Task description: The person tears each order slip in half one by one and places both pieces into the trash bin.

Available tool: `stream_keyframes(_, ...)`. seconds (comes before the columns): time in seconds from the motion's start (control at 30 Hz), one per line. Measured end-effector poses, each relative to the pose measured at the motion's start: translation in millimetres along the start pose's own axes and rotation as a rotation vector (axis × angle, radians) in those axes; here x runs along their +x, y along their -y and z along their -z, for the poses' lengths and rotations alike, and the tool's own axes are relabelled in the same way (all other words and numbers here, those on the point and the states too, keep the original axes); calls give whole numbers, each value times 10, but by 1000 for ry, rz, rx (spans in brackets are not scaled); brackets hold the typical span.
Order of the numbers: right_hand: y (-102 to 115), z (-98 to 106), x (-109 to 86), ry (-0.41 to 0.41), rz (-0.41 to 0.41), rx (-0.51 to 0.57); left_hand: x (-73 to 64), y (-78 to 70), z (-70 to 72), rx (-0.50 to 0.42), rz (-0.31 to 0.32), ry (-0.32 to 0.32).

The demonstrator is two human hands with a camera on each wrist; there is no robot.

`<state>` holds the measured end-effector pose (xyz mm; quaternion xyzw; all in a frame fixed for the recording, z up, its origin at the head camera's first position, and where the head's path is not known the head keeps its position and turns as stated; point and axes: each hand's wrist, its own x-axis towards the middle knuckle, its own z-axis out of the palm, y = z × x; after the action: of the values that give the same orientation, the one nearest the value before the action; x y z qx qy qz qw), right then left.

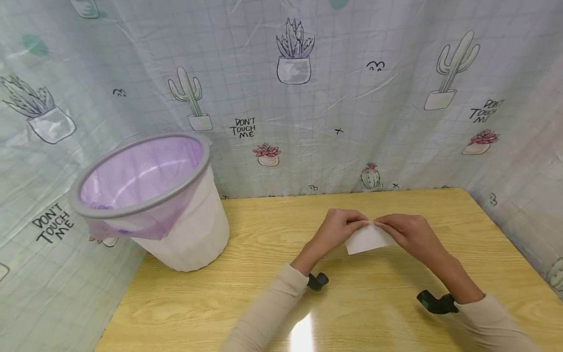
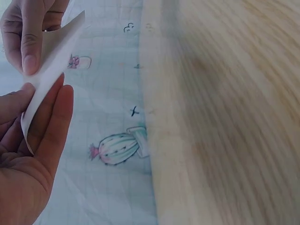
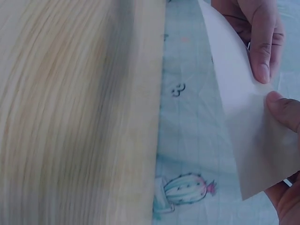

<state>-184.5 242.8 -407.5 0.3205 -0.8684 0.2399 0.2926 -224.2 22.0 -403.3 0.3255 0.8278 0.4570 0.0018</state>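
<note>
Above the right half of the table, a small white sheet of paper (image 1: 368, 239) is held up by its top edge. My left hand (image 1: 336, 229) pinches that edge between thumb and fingers, and my right hand (image 1: 406, 232) pinches it close beside, the two thumbs nearly touching. In the left wrist view the paper (image 2: 51, 65) bends slightly, with the left hand's fingers (image 2: 61, 110) behind it. From the right wrist the paper's broad face (image 3: 248, 126) shows, a thumb of each hand lying on it near the middle of the edge.
A white bin (image 1: 193, 234) with a grey rim and purple liner (image 1: 145, 171) stands on the table's left side. The wooden table (image 1: 264, 244) meets a curtain (image 1: 246, 73) printed with cacti at its back. Black wrist devices (image 1: 437, 302) sit on both forearms.
</note>
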Motion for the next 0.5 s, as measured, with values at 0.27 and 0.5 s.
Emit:
stream_keyframes(0.27, 162, -75, 201, -39, 52, 70, -125, 39, 266, -37, -12, -39)
stream_keyframes(0.5, 314, -70, 375, -84, 121, 134, -228, -66, 525, -58, -41, -48)
